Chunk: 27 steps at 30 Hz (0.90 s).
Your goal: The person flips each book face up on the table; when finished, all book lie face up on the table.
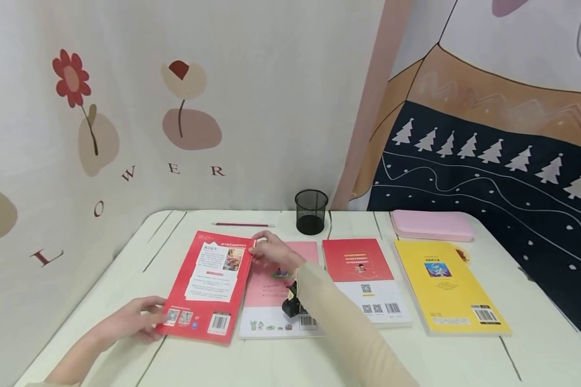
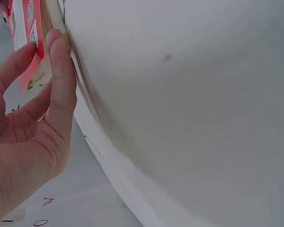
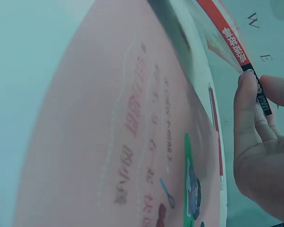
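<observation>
The head view shows, at far left, a pale cloth printed with flowers and letters behind a white table. The left hand is at the lower left corner of a red book; the left wrist view shows the corner in a narrow pinch, thumb on one face and fingers on the other. The red book is at the left of the row, its printed face up and its top leaning to the right; whether it is fully off the table cannot be told. Behind it a pencil lies crosswise near the far edge. The right hand holds the upper right corner of the red book; the right wrist view shows the end of the spine pinched between thumb and fingers, a narrow grip. Next comes a pink book, flat, partly covered by the right forearm. Beyond it, near the far edge, a black mesh cup stands upright. Further right lies a red-and-white book, flat, just beside the pink one. Last in the row is a yellow book, also flat, with a pink case lying behind it.
</observation>
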{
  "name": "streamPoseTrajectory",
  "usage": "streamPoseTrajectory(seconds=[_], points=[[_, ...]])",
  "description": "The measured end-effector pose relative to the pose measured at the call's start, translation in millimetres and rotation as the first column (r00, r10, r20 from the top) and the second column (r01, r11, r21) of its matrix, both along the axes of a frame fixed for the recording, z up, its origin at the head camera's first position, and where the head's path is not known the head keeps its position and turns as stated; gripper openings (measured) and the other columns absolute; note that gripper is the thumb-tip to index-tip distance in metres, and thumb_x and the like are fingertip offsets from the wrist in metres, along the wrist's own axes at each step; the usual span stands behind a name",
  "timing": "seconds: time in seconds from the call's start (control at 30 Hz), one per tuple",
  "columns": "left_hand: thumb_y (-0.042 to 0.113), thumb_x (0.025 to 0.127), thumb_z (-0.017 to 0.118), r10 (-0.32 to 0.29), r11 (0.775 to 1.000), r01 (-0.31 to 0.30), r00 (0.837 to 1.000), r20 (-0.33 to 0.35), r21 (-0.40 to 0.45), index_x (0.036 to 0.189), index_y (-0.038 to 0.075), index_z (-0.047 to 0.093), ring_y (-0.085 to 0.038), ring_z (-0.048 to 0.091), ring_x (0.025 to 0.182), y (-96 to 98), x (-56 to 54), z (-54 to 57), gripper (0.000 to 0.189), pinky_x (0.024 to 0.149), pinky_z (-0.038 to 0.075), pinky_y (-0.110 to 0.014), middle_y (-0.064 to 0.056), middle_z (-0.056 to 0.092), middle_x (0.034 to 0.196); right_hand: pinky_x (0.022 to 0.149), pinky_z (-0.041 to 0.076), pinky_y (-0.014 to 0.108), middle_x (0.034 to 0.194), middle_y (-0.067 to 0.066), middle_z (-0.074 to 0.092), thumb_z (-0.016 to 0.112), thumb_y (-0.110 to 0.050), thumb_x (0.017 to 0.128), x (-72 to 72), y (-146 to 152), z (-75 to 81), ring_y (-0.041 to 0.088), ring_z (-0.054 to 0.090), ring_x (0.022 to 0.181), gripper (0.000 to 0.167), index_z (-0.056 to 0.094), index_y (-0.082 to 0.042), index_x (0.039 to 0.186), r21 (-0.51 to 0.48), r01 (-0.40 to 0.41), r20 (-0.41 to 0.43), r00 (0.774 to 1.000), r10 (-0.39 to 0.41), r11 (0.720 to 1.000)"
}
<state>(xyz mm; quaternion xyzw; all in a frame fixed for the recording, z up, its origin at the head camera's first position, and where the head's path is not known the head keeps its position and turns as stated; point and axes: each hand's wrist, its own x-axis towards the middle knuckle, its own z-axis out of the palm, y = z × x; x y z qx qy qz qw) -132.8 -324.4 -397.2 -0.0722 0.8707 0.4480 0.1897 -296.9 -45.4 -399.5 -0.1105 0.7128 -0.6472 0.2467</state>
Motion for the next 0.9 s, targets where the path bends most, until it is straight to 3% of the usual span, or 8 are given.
streamPoseTrajectory(seconds=[0.2,0.3,0.43,0.6,0.8,0.9], points=[[0.034,0.082,0.06,-0.004,0.997,0.005,1.0,0.016,-0.074,0.122,-0.012,0.038,-0.019,0.05,0.077,-0.1,-2.1,3.0,0.064,0.062,0.049,-0.032,-0.008,0.053,0.098,0.066,0.047,0.027,0.086,0.011,0.061,0.054,-0.006,0.084,3.8,6,3.9,0.015,0.056,0.066,0.033,0.045,-0.006,0.115,-0.064,-0.011,-0.001,1.0,0.011,0.998],[0.034,0.084,0.057,-0.017,0.999,0.017,1.0,0.021,-0.031,0.124,-0.012,0.036,-0.019,0.048,0.081,-1.3,-2.3,3.7,0.064,0.061,0.047,-0.031,-0.008,0.052,0.099,0.07,0.048,0.03,0.087,0.011,0.059,0.053,-0.005,0.083,5.6,9,6.3,0.016,0.056,0.068,0.032,0.045,-0.005,0.114,-0.133,-0.007,0.011,1.0,0.008,0.991],[0.032,0.088,0.052,-0.046,0.994,0.046,0.999,0.002,0.102,0.126,-0.009,0.032,-0.021,0.045,0.087,-2.2,-2.9,6.9,0.06,0.061,0.047,-0.033,-0.009,0.051,0.102,0.074,0.048,0.035,0.084,0.011,0.056,0.052,-0.002,0.084,5.9,15,10.0,0.016,0.055,0.066,0.031,0.044,-0.003,0.113,-0.251,0.001,0.035,0.999,0.008,0.968],[0.027,0.092,0.046,-0.079,0.958,0.085,0.996,-0.034,0.274,0.124,-0.007,0.031,-0.023,0.049,0.09,-2.7,-5.4,13.3,0.05,0.068,0.048,-0.037,-0.01,0.051,0.105,0.082,0.044,0.041,0.084,0.011,0.057,0.052,-0.001,0.084,3.8,22,13.2,0.017,0.054,0.063,0.033,0.043,-0.004,0.116,-0.315,0.045,0.089,0.996,-0.017,0.948],[0.021,0.093,0.044,-0.057,0.902,0.073,0.997,-0.049,0.426,0.13,-0.007,0.016,-0.02,0.055,0.092,-3.3,-6.6,17.6,0.054,0.079,0.047,-0.039,-0.005,0.052,0.107,0.087,0.041,0.042,0.086,0.01,0.059,0.054,-0.004,0.085,0.6,31,16.2,0.015,0.056,0.062,0.036,0.045,-0.009,0.119,-0.279,0.093,0.12,0.991,-0.062,0.956],[0.017,0.093,0.044,-0.058,0.871,0.09,0.995,-0.081,0.483,0.13,-0.005,0.02,-0.019,0.054,0.094,-2.9,-5.9,18.4,0.049,0.082,0.045,-0.04,-0.003,0.052,0.108,0.084,0.044,0.039,0.084,0.009,0.059,0.053,-0.004,0.085,-0.7,35,17.5,0.014,0.056,0.06,0.037,0.045,-0.008,0.121,-0.275,0.108,0.127,0.989,-0.075,0.955]])
